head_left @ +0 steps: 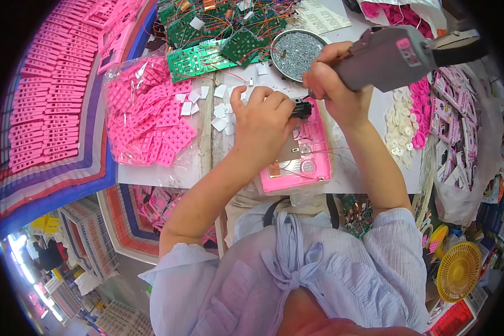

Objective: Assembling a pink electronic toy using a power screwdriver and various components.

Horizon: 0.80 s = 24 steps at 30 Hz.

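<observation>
Shirt (341, 280): blue, closest, this side of pink case (317, 137).
Case: on white table (338, 133); prob. light, stiff, slick; grab side walls, mind round part (307, 167).
R hand (341, 89): grips gray driver (383, 59), far R of case; prob. heavy.
L hand (263, 120): bent fingers by black part (302, 110), case's far end; can't tell if pinching.

Left fingers (274, 102) bent, right fingers (325, 79) curled tighter

1. Table (344, 182) shows bare between pink case (291, 183) and right forearm (383, 162) — a low way through.
2. Left hand (263, 115) and power screwdriver (383, 59) crowd the case's far end.
3. Beyond, dish (272, 53) and circuit boards (207, 59) obstruct.
4. Leftward — bagged pink parts (151, 117).
</observation>
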Tool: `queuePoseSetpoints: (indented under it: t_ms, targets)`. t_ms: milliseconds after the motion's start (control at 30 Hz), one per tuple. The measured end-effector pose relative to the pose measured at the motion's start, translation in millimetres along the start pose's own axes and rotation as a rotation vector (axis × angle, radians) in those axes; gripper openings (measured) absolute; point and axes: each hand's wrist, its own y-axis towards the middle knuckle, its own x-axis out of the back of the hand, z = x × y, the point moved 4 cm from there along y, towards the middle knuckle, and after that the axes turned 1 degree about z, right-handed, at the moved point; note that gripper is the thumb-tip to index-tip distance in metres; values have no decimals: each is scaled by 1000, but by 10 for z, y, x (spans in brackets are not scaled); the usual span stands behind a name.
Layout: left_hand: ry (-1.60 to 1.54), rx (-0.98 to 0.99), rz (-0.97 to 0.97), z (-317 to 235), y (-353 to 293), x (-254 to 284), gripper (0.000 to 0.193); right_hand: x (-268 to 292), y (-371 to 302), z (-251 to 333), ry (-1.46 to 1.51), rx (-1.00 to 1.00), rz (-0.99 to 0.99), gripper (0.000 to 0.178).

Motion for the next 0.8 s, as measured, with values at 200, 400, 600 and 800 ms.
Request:
queuePoseSetpoints:
  t_ms: [200,400,600,800]
  targets:
    - [-34,2,-11,16,-13,-25,29,-105,-72,-46,-238,66,78,14]
    - [-248,19,165,157,149,-152,31,-51,35,21,-327,-110,235,27]
    - [-454,18,-67,33,12,617,28,985,-168,646,-353,-358,258,41]
    - [-535,268,236,562,-952,1542,27,1668,-1625,691,-268,-1208,598,40]
